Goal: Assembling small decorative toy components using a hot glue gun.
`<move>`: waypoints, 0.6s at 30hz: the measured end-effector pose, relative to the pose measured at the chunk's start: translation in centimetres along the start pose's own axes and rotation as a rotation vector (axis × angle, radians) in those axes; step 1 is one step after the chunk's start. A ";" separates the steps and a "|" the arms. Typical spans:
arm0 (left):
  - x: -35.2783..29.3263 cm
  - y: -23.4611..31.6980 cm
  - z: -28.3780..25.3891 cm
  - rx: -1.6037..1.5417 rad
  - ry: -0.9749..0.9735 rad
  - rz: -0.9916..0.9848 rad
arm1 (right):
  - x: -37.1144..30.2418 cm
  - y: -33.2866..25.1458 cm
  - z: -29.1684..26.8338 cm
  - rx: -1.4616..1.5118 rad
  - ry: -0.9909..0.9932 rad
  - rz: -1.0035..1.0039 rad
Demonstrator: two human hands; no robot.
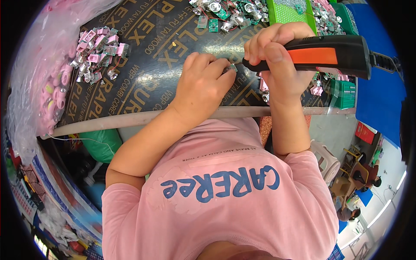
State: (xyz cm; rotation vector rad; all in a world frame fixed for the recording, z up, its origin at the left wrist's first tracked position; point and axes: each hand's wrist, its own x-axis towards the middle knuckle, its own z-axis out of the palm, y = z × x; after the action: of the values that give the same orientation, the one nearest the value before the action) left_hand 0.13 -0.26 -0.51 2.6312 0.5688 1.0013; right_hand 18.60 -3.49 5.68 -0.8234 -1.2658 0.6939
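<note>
My right hand is wrapped round a black and orange handheld electric screwdriver, with a cord leaving its rear end at the right. The tool lies almost level, and its front end points left toward my other hand. Pinched in the fingers of my left hand is a small part with a circuit board; the fingers cover most of it. The tool's tip is close to that part, but whether the two touch cannot be made out. Both hands are over the dark tabletop.
Pink and silver assemblies are heaped at the left, beside a clear plastic bag of pink pieces. Circuit boards with silver cups lie at the back. A green tray and a green basket stand at the right. People sit farther off.
</note>
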 end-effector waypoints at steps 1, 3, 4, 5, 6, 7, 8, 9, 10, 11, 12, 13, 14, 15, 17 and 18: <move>0.0 0.0 0.0 -0.003 -0.007 -0.010 | 0.0 0.1 0.0 0.000 0.000 0.001; 0.0 0.1 0.1 -0.006 -0.013 -0.021 | 0.0 0.2 0.1 -0.010 0.005 -0.009; 0.0 0.2 0.2 -0.004 -0.017 -0.027 | 0.0 0.2 0.1 -0.010 0.004 -0.008; 0.0 0.2 0.2 -0.002 -0.021 -0.034 | 0.0 0.2 0.1 -0.016 0.001 -0.006; 0.0 0.3 0.4 -0.002 -0.021 -0.035 | 0.1 0.1 0.1 -0.022 -0.003 -0.004; 0.0 0.3 0.6 -0.011 -0.010 -0.038 | 0.1 0.1 0.1 -0.021 -0.004 -0.003; 0.0 0.3 0.7 -0.019 0.001 -0.040 | 0.2 0.0 0.2 -0.023 -0.021 -0.001; 0.0 0.3 0.6 -0.019 0.001 -0.041 | 0.3 0.0 0.2 -0.024 -0.037 0.001; 0.0 0.4 0.6 -0.040 -0.013 -0.046 | 0.3 0.1 0.2 -0.024 -0.037 0.001; 0.0 0.4 0.6 -0.061 -0.027 -0.051 | 0.1 0.2 0.3 -0.038 -0.029 -0.007; 0.0 0.4 0.6 -0.062 -0.028 -0.051 | 0.0 0.3 0.4 -0.052 -0.019 -0.014; 0.0 0.3 0.6 -0.073 -0.030 -0.048 | 0.0 0.5 0.6 -0.052 -0.018 -0.013; 0.1 0.3 0.6 -0.085 -0.032 -0.046 | 0.0 0.7 0.9 -0.019 0.049 -0.011; 0.1 0.3 0.6 -0.084 -0.032 -0.046 | 0.1 0.8 1.1 0.015 0.114 -0.010; 0.1 0.3 0.7 -0.108 -0.014 -0.050 | 0.2 0.9 0.7 0.040 0.078 0.000; 0.1 0.2 0.7 -0.109 -0.015 -0.050 | 0.1 0.9 0.6 0.063 0.046 0.012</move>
State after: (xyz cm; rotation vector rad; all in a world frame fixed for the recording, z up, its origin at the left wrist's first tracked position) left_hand 0.72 -0.52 -0.88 2.5147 0.5570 0.9682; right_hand 17.98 -2.82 5.04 -0.7918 -1.1931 0.7172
